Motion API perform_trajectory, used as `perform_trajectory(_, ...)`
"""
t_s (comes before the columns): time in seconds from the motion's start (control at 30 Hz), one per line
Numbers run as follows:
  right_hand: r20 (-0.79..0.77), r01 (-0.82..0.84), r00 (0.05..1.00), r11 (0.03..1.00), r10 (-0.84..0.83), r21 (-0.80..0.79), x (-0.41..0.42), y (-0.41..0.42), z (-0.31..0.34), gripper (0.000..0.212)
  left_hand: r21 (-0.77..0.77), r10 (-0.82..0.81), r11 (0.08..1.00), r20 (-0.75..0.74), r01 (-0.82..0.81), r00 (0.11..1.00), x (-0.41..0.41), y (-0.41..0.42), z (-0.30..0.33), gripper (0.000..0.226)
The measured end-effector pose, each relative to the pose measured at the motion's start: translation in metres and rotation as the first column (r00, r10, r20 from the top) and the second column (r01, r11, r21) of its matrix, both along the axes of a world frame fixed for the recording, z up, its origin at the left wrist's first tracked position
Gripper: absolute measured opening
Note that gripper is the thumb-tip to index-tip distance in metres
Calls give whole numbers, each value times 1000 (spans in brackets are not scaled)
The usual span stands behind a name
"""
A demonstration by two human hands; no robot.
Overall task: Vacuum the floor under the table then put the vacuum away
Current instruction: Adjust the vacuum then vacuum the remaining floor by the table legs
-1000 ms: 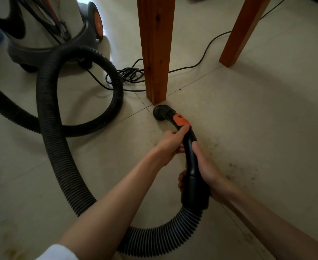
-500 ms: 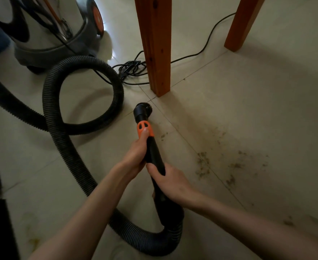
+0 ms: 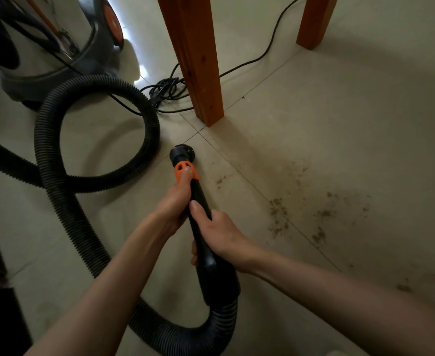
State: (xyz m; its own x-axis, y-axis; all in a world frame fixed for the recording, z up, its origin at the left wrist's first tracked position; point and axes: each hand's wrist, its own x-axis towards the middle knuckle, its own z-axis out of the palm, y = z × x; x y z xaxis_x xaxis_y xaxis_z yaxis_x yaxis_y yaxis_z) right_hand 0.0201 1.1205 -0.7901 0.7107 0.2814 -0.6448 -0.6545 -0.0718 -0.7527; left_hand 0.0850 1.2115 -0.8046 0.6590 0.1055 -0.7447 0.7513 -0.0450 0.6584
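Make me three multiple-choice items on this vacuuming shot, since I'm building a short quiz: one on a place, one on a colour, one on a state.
1. Where does the dirt patch lie relative to the nozzle?
A. To its right
B. To its left
C. Behind the canister

2. What colour is the collar just behind the nozzle?
A. Blue
B. Orange
C. White

3. How is the wand held?
A. Left hand only
B. It lies on the floor, untouched
C. Both hands grip it

Answers: 1 A, the crumbs are scattered on the tiles to the right of the nozzle. 2 B, the band is bright orange. 3 C, the left hand and right hand both wrap the wand.
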Motion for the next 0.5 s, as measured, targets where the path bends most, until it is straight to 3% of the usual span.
perform_trajectory(0.17,-41,40,998,999,-39,28,13,-2,2,48,29,-80,996,-7,80,997,16,-7,8,36)
perform_trajectory(0.5,1,117,993,991,-117,-61,14,-13,-2,44,-1,-204,979,32,204,978,21,-29,16,30)
